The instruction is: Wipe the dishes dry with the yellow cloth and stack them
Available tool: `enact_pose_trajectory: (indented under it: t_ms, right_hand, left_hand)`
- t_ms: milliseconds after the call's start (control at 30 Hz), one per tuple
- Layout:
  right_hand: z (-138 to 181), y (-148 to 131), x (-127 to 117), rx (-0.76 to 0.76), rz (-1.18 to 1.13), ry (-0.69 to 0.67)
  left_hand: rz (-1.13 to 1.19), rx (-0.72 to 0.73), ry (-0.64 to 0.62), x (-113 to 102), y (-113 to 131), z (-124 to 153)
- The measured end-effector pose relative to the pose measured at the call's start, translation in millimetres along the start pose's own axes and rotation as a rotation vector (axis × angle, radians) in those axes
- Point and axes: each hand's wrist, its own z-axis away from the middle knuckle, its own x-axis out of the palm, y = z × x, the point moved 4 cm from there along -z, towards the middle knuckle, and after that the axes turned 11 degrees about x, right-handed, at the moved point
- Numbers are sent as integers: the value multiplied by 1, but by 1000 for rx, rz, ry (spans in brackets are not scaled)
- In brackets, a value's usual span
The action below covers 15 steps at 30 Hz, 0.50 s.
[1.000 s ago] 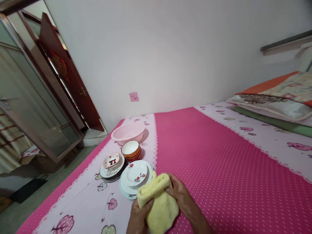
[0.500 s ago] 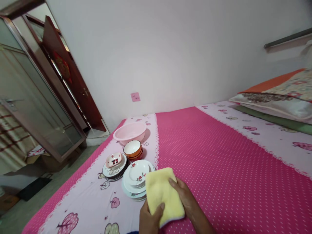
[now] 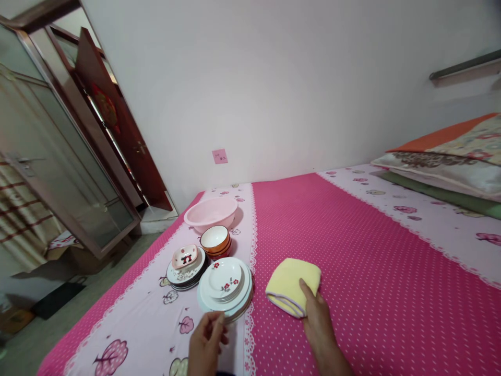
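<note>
My right hand [image 3: 319, 313] holds a folded yellow cloth [image 3: 291, 284] by its right side, thumb on top, over the pink dotted part of the bedspread. Close to the front edge of a stack of white plates [image 3: 221, 279] with red flowers is my left hand [image 3: 206, 337]. Its fingers are loosely curled, with nothing seen in them; whether they touch the plates I cannot tell. Left of that stack, a small pink dish [image 3: 185, 256] sits on dark-rimmed plates [image 3: 188, 272]. Behind them stand nested orange bowls [image 3: 215, 240] with white insides.
A pink basin [image 3: 211, 214] stands behind the bowls, near the wall. Pillows [image 3: 442, 162] are piled at the far right of the bed. On the left, beyond the bed's edge, are a glass-panelled door [image 3: 78, 172] and the floor.
My left hand has let go of the yellow cloth and moved left to the plates' front edge. The cloth, now in my right hand alone, has shifted right, away from the plates.
</note>
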Motion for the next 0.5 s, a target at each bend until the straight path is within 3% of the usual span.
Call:
enact_pose_trajectory:
  t_ms: [67, 200, 367, 500]
  right_hand:
    - [4, 0, 2, 5, -32, 3]
    - [8, 1, 6, 25, -44, 14]
    - [3, 4, 3, 33, -26, 43]
    - [-2, 6, 3, 23, -21, 37]
  left_hand:
    - [-167, 33, 86, -27, 3, -18]
    - [-318, 44, 84, -55, 13, -59]
    - [-556, 51, -8, -51, 15, -104]
    - [-724, 62, -100, -39, 9, -122]
